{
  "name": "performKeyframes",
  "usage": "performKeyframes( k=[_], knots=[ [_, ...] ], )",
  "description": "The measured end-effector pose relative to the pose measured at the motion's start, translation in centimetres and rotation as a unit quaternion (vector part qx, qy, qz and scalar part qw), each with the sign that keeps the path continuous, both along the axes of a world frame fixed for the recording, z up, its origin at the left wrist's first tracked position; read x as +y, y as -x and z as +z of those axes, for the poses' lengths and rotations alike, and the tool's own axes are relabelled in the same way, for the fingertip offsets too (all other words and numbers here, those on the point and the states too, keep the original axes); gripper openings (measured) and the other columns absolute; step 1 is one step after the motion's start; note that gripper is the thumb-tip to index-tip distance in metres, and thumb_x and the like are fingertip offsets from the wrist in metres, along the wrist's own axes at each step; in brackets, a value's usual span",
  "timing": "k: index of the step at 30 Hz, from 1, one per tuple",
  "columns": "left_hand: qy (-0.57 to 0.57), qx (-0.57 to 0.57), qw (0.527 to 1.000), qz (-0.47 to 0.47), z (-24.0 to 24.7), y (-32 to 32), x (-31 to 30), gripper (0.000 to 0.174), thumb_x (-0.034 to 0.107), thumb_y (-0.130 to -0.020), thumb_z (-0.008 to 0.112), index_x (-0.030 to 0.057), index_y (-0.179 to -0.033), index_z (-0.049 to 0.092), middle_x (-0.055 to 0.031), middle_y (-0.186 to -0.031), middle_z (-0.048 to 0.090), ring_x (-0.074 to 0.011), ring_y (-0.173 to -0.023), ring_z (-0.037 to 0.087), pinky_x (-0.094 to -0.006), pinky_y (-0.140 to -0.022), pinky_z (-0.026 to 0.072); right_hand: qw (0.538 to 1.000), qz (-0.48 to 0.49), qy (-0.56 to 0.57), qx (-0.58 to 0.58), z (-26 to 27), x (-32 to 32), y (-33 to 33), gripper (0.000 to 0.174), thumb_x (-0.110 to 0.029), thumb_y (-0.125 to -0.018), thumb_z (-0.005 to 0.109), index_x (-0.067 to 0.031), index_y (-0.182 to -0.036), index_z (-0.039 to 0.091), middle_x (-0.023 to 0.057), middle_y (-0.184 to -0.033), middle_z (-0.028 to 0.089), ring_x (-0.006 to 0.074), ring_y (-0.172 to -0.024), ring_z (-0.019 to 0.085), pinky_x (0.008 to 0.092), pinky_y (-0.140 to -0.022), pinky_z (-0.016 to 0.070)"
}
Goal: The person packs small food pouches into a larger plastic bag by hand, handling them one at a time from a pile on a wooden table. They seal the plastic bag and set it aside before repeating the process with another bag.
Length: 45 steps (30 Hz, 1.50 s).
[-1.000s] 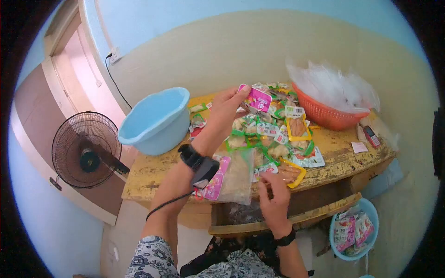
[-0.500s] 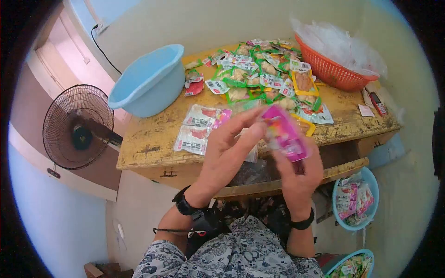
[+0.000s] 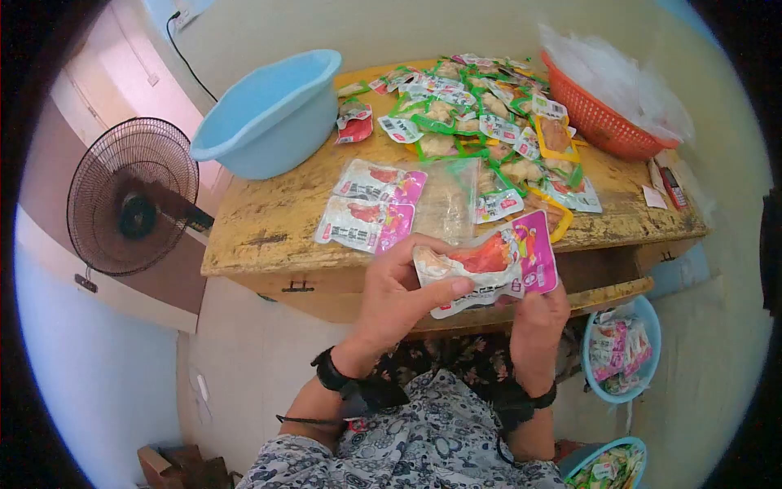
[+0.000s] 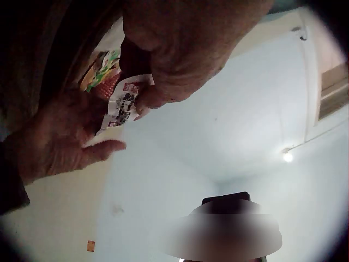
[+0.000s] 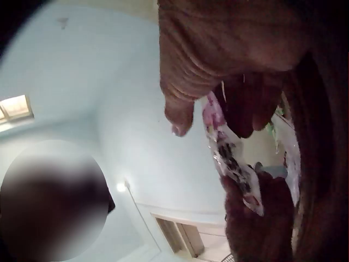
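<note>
A food packet [image 3: 489,261], white and pink with a red picture on it, is held tilted over the front of the table. My left hand [image 3: 399,293] pinches its left end, the thumb lying across the printed face. At the pink end, my right hand [image 3: 539,322] grips the lower corner, with its thumb [image 5: 181,114] standing out from the packet in the right wrist view. Two similar pink and white packets [image 3: 371,204] lie on the table behind my left hand. Beside them is a clear plastic bag [image 3: 446,200]. The left wrist view shows the packet's printed white side [image 4: 124,106].
Many green-edged food packets [image 3: 489,122] are heaped on the worn yellow table [image 3: 269,220]. A blue basin [image 3: 265,122] stands left, a red basket [image 3: 599,114] of plastic bags right. Below are an open drawer [image 3: 595,297] and a blue tub [image 3: 623,391]; a fan [image 3: 134,204] stands left.
My left hand has brought the packet from the heap down to my right hand. Since half a second ago, the packet has turned to show its red picture and lies more level.
</note>
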<state>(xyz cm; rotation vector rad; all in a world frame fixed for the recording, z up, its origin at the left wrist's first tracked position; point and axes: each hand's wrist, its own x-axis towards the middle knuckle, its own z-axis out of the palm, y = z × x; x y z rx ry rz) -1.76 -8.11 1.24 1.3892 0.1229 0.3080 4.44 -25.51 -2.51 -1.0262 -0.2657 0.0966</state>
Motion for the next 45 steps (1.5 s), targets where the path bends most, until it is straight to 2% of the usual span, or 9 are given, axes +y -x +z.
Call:
performKeyframes(
  k=[5,9,12,15,21,27,36,42,45],
  knots=[
    [-0.063,0.086,0.99,-0.088,-0.5,1.2,2.2,0.042,0.007,-0.078,0.086,0.0022,-0.114,0.066,-0.0074,-0.106,0.073,-0.0138,-0.096,0.068,-0.0306,-0.086,0.0557,0.99,0.11,0.058,0.067,1.2,-1.5,-0.9,0.038,-0.001,-0.079,0.075,-0.0003,-0.116,0.063,0.0059,-0.105,0.071,0.0137,-0.089,0.068,0.0312,-0.082,0.0566],
    [-0.034,0.033,0.996,-0.076,-1.8,1.2,2.0,0.043,0.008,-0.082,0.085,0.0009,-0.119,0.065,-0.0048,-0.109,0.07,-0.0112,-0.097,0.065,-0.0269,-0.082,0.054,0.971,0.168,0.152,0.078,1.4,-1.7,-0.5,0.04,-0.005,-0.078,0.082,-0.0014,-0.114,0.065,0.0036,-0.102,0.073,0.0113,-0.088,0.068,0.0284,-0.082,0.0561],
    [0.029,0.047,0.997,-0.051,-1.3,1.3,1.8,0.042,0.011,-0.083,0.085,0.0002,-0.119,0.067,-0.0042,-0.111,0.07,-0.0099,-0.098,0.064,-0.0275,-0.084,0.0535,0.977,0.155,0.109,0.098,0.9,-0.6,0.2,0.04,-0.005,-0.077,0.084,-0.0021,-0.113,0.066,0.0027,-0.101,0.073,0.0107,-0.091,0.069,0.0275,-0.084,0.0556],
    [-0.025,0.095,0.994,-0.055,-1.2,1.9,1.7,0.033,0.013,-0.084,0.085,0.0006,-0.111,0.071,-0.0031,-0.109,0.071,-0.0086,-0.094,0.064,-0.0265,-0.082,0.0526,0.983,0.129,0.109,0.074,0.0,0.3,0.8,0.042,-0.003,-0.077,0.084,-0.0015,-0.114,0.066,0.0032,-0.1,0.073,0.011,-0.091,0.069,0.027,-0.084,0.0553],
    [-0.073,0.01,0.994,-0.084,-1.8,2.4,2.0,0.024,0.013,-0.085,0.084,0.0017,-0.103,0.074,-0.0021,-0.098,0.072,-0.0068,-0.086,0.064,-0.0241,-0.077,0.051,0.967,0.212,0.115,0.078,1.1,0.2,0.8,0.04,-0.003,-0.079,0.083,-0.0016,-0.116,0.069,0.0029,-0.099,0.073,0.0098,-0.087,0.068,0.0254,-0.079,0.0548],
    [-0.013,-0.01,1.0,0.001,-1.8,2.5,0.6,0.018,0.009,-0.087,0.082,0.0018,-0.099,0.072,-0.0018,-0.093,0.069,-0.0066,-0.084,0.063,-0.0236,-0.073,0.0501,0.975,0.087,0.204,0.032,1.3,1.3,2.3,0.018,-0.006,-0.084,0.081,-0.0014,-0.1,0.074,0.0008,-0.086,0.073,0.0072,-0.071,0.065,0.0231,-0.064,0.0523],
    [-0.015,-0.08,0.996,-0.034,-4.0,2.3,1.6,0.014,0.006,-0.088,0.079,-0.0008,-0.097,0.071,-0.0039,-0.095,0.071,-0.0081,-0.084,0.064,-0.0255,-0.075,0.051,0.982,0.093,0.16,0.029,1.2,1.5,3.1,0.018,-0.005,-0.082,0.082,-0.0001,-0.097,0.073,0.0017,-0.087,0.074,0.0079,-0.075,0.067,0.0238,-0.066,0.0531],
    [0.003,-0.012,1.0,0.0,-2.5,2.4,0.2,0.011,0.008,-0.09,0.076,-0.0014,-0.095,0.073,-0.0045,-0.094,0.071,-0.0089,-0.085,0.064,-0.025,-0.075,0.0501,0.985,0.1,0.116,0.076,0.3,1.2,2.8,0.018,-0.004,-0.084,0.08,0.0001,-0.101,0.073,0.0031,-0.092,0.075,0.0084,-0.079,0.068,0.0236,-0.07,0.0537],
    [-0.105,-0.008,0.994,0.03,-2.5,1.7,-0.3,0.015,0.01,-0.091,0.076,-0.0015,-0.101,0.074,-0.0037,-0.092,0.071,-0.0087,-0.086,0.064,-0.0251,-0.075,0.0502,0.988,0.062,0.127,0.066,-0.1,1.2,2.3,0.02,-0.006,-0.086,0.078,-0.0004,-0.104,0.072,0.0028,-0.095,0.074,0.0075,-0.081,0.067,0.0236,-0.071,0.0529]
  ],
)
